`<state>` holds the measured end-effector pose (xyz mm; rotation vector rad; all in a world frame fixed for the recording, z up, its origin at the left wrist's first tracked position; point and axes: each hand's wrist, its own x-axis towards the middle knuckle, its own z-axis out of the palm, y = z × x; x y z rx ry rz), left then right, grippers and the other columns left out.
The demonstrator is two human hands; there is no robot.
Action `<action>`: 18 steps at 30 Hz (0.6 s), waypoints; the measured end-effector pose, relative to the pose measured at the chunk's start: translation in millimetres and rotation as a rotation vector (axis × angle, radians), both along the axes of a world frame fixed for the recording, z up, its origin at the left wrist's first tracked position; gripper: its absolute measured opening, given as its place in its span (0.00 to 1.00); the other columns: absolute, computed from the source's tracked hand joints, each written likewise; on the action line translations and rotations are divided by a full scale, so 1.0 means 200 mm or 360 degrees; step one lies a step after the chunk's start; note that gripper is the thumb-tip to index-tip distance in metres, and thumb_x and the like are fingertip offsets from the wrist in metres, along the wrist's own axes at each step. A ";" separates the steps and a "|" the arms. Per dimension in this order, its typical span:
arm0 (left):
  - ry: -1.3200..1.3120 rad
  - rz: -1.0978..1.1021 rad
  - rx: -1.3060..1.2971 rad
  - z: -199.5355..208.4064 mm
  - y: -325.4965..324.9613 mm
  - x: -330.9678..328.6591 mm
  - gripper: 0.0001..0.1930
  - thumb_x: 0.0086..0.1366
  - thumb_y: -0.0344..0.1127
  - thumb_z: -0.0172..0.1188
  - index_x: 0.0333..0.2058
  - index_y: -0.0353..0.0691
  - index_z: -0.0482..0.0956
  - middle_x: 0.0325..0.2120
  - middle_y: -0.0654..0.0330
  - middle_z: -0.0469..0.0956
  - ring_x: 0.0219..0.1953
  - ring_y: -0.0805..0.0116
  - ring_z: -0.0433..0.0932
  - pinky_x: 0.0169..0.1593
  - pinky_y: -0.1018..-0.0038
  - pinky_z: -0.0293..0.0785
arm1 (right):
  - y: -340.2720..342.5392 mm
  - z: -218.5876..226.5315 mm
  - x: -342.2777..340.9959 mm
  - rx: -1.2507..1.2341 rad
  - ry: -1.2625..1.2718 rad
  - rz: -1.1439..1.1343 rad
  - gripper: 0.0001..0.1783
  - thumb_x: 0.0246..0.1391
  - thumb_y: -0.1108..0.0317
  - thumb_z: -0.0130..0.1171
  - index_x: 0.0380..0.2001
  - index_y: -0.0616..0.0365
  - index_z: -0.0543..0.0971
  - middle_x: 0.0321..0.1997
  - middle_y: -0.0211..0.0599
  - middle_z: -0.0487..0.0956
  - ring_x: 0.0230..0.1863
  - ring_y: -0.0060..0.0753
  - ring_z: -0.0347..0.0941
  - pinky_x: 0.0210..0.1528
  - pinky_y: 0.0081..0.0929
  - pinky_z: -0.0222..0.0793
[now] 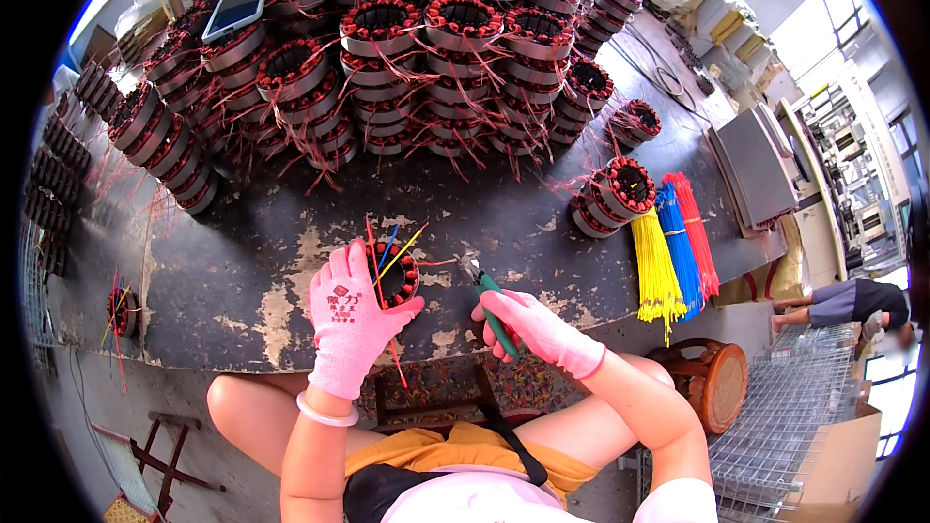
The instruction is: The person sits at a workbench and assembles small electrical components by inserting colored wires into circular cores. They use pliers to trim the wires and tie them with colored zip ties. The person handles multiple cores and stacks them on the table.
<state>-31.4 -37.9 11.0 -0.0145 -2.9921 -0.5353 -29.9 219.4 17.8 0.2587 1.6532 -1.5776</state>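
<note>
My left hand, in a pink glove, grips a ring-shaped motor stator with red windings at the table's near edge. Red, blue and yellow wires stick up from the stator beside my fingers. One thin red lead runs out from its right side toward the pliers. My right hand, also gloved in pink, is closed round green-handled pliers. Their metal jaws point up and left near the lead's end; whether they touch it I cannot tell.
Tall stacks of stators fill the table's far side. A short stack and yellow, blue and red wire bundles lie at right. Another wired stator sits at far left. A tablet rests on a stack. A person is at far right.
</note>
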 end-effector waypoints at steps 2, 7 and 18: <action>0.0005 -0.0009 0.0010 0.01 -0.01 0.00 0.52 0.44 0.57 0.79 0.62 0.32 0.68 0.53 0.50 0.73 0.54 0.48 0.75 0.59 0.57 0.71 | 0.01 0.01 0.00 -0.0047 -0.0008 -0.0026 0.31 0.70 0.41 0.51 0.53 0.62 0.74 0.34 0.33 0.79 0.29 0.24 0.77 0.31 0.25 0.73; -0.0120 -0.0166 0.0126 0.05 -0.14 -0.02 0.48 0.44 0.53 0.78 0.60 0.33 0.69 0.51 0.49 0.74 0.53 0.48 0.75 0.57 0.57 0.71 | 0.07 0.11 0.01 0.0029 0.0020 0.0036 0.29 0.71 0.43 0.52 0.61 0.55 0.73 0.50 0.26 0.79 0.47 0.19 0.75 0.49 0.21 0.67; 0.0333 0.0216 0.0405 0.29 -1.25 0.40 0.45 0.41 0.40 0.82 0.59 0.32 0.72 0.52 0.47 0.77 0.54 0.49 0.78 0.60 0.63 0.74 | -0.79 -0.07 -0.16 0.0948 0.1960 0.0636 0.42 0.47 0.49 0.70 0.62 0.58 0.73 0.60 0.51 0.74 0.61 0.58 0.67 0.65 0.50 0.61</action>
